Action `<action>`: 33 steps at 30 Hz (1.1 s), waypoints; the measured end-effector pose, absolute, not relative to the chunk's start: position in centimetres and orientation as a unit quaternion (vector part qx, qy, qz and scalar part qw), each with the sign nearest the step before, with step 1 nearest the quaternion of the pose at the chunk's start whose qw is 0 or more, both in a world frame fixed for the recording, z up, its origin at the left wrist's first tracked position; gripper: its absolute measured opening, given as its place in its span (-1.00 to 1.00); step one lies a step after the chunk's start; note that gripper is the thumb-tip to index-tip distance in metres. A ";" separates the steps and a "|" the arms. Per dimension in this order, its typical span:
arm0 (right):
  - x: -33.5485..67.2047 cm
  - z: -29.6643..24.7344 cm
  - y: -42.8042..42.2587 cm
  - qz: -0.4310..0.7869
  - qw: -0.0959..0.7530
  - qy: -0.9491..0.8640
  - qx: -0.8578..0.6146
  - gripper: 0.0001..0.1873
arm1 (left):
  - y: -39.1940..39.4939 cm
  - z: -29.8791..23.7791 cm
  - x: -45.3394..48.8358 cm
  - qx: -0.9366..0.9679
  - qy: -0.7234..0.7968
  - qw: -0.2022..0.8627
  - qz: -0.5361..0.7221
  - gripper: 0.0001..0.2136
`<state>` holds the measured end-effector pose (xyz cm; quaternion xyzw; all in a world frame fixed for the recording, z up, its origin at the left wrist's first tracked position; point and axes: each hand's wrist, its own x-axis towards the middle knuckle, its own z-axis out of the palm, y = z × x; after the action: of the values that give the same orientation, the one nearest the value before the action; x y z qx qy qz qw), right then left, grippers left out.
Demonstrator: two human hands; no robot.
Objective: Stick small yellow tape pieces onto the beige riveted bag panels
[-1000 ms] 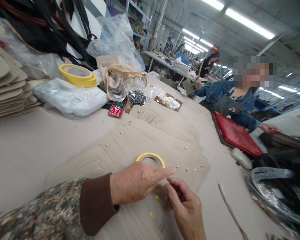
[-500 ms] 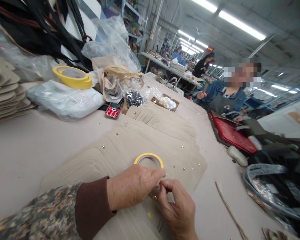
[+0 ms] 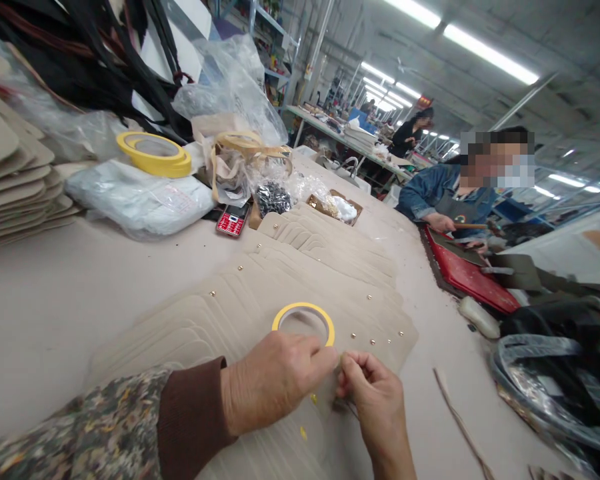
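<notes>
My left hand (image 3: 280, 377), in a camouflage sleeve with a brown cuff, is closed on a narrow roll of yellow tape (image 3: 303, 307). The ring of the roll stands out above the fingers. Close to the left fingertips, my right hand (image 3: 377, 403) is pinched shut; what lies between its thumb and finger is too small to make out, perhaps the tape's end. Both hands are over overlapping beige panels (image 3: 290, 280) dotted with small metal studs. Two little yellow bits (image 3: 303, 433) show on the panels below the hands.
At left are a stack of beige panels (image 3: 20, 180), more yellow tape rolls (image 3: 155, 155) on a plastic-wrapped packet (image 3: 140, 200), and a red phone (image 3: 231, 220). Across the table a co-worker (image 3: 445, 193) holds a wooden-handled tool over a red board (image 3: 470, 270). Black bags (image 3: 555, 373) lie right.
My right hand has shifted a little right, and its fingers have curled in. The co-worker's raised tool has come down over the red board. The view has shifted slightly.
</notes>
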<state>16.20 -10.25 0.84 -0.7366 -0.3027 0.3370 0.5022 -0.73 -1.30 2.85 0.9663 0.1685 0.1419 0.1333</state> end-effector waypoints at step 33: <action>18.5 -0.7 -11.1 0.224 0.369 -0.460 -0.776 -0.58 | -1.4 1.5 -0.1 0.968 0.207 0.125 0.069 -0.90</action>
<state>18.54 -11.11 -0.74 -0.7761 -0.4598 0.2241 0.3688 -0.13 -1.39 1.50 0.9680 0.2066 0.0685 0.1247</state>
